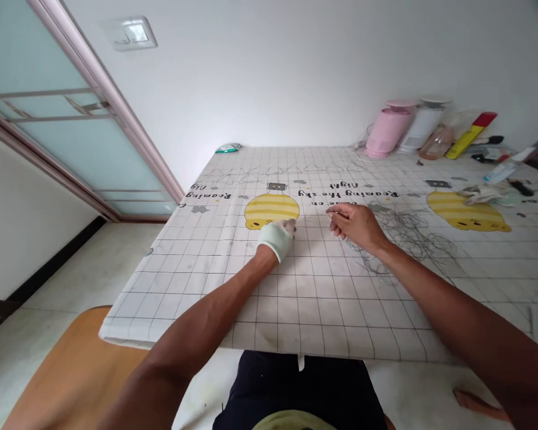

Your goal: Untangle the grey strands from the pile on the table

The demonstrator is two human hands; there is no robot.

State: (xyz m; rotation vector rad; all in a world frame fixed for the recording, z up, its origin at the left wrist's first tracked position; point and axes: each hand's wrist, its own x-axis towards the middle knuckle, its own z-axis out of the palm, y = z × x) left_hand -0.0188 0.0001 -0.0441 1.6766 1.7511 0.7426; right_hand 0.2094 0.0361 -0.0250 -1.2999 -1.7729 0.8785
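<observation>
My left hand point(277, 237), in a pale green-white glove, is over the middle of the table beside a printed yellow balloon. Its fingers are curled together, and whatever they may hold is too small to see. Bare, my right hand point(353, 224) hovers a short way to the right, thumb and fingertips drawn together. I cannot make out anything between them. A loose tangle of thin grey wire point(412, 239) lies beside and partly behind my right wrist. Farther back, a row of thin wire bent into zigzags or loops point(269, 173) stretches across the cloth.
A checked tablecloth point(197, 298) covers the table. Along the wall stand a pink cylinder point(388, 131), a white cylinder point(424, 125) and a yellow-red box point(470, 136). Crumpled gloves point(488, 194) lie at right. A brown stool point(80, 364) is at lower left.
</observation>
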